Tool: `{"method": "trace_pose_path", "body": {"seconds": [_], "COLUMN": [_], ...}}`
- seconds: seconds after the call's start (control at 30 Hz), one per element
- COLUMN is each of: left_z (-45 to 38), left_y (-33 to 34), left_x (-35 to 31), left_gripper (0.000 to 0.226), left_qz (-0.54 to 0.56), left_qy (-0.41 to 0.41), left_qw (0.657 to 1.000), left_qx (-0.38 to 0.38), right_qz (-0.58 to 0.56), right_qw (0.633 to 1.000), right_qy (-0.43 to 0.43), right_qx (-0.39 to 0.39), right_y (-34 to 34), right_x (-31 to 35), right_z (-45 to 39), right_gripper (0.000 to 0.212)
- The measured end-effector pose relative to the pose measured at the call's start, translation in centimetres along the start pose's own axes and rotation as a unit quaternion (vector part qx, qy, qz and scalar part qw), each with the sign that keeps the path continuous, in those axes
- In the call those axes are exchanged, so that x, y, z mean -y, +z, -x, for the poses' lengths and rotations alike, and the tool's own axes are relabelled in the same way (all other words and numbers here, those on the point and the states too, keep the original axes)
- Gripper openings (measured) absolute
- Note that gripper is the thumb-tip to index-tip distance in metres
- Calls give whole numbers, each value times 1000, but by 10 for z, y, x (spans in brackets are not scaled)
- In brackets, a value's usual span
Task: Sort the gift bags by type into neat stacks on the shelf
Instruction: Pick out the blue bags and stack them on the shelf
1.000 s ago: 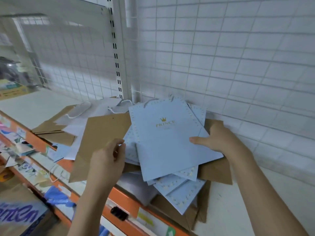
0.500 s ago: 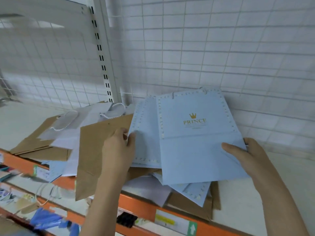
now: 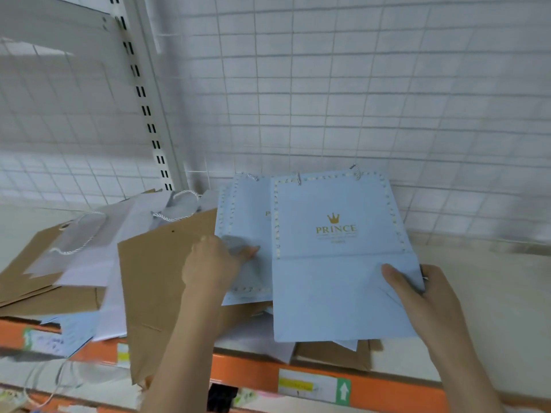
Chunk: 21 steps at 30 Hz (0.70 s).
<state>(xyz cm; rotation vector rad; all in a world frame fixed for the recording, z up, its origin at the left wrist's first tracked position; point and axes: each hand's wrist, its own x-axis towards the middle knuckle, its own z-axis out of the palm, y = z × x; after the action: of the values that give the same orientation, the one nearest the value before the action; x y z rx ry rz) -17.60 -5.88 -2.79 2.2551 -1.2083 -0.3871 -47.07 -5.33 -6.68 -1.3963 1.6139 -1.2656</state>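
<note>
White wire-grid panelling [image 3: 357,84] fills the upper half of the frame behind your shelf [image 3: 492,308], with a slotted upright post [image 3: 149,114] running down at upper left. The shelf's cream surface shows bare at the right of the frame, and its orange front edge [image 3: 253,374] crosses the bottom, carrying a white label with a yellow strip and a green arrow tag [image 3: 343,390].

Your right hand [image 3: 429,305] is at lower right, its grip closed on the right edge of a pale blue gift bag [image 3: 337,278] printed with a gold crown and the word PRINCE; your thumb lies on top of the bag's face and the fingers wrap beneath. That bag lies flat at centre frame, handles toward the grid panel.

Your left hand [image 3: 211,263] sits just left of centre, its grip pinching a second pale blue bag [image 3: 244,210] whose right side is tucked under the PRINCE bag. The thumb presses on its face; the other fingers are hidden.

Left of that, a brown paper bag [image 3: 155,278] lies tilted, its lower corner hanging over the orange edge. Further toward the left of the frame, white bags [image 3: 98,257] with twisted cord handles overlap more brown bags [image 3: 35,278] in a loose heap. More bags, brown and white, peek out beneath the PRINCE bag at lower centre.
</note>
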Motion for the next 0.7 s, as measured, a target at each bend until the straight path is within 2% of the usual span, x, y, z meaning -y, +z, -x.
{"method": "trace_pose_path", "body": {"seconds": [0.17,0.27,0.37,0.5,0.6,0.7], "left_z": [-11,-8,-3,-6,-2,13], "left_y": [-2,-3,1,-1,-7,-12], "left_x": [6,-3,-13,-11,-10,-15], "left_gripper": [71,92,100,113,106,98], "left_qz": [17,-53,-102,-47,16,71], "left_qy": [10,18,44,31,52,68], "left_qw": [999,998,993,996,997,995], "left_qx": [33,37,43,63,53,6], "right_qz": [-25,-33,-25,-6,-5,-15], "right_qw": [999,998,998,998,998,997], "right_qy": [0,8,4,4,6,3], "right_qx": [-34,-55,-59,-62,-68,-69], "right_y": [3,4,4,-2,-3,-6], "right_x": [-16,-18,-19,-23,-19,-14], "right_z": [19,30,36,41,44,48], "right_gripper": [47,34,37,46,40,36]}}
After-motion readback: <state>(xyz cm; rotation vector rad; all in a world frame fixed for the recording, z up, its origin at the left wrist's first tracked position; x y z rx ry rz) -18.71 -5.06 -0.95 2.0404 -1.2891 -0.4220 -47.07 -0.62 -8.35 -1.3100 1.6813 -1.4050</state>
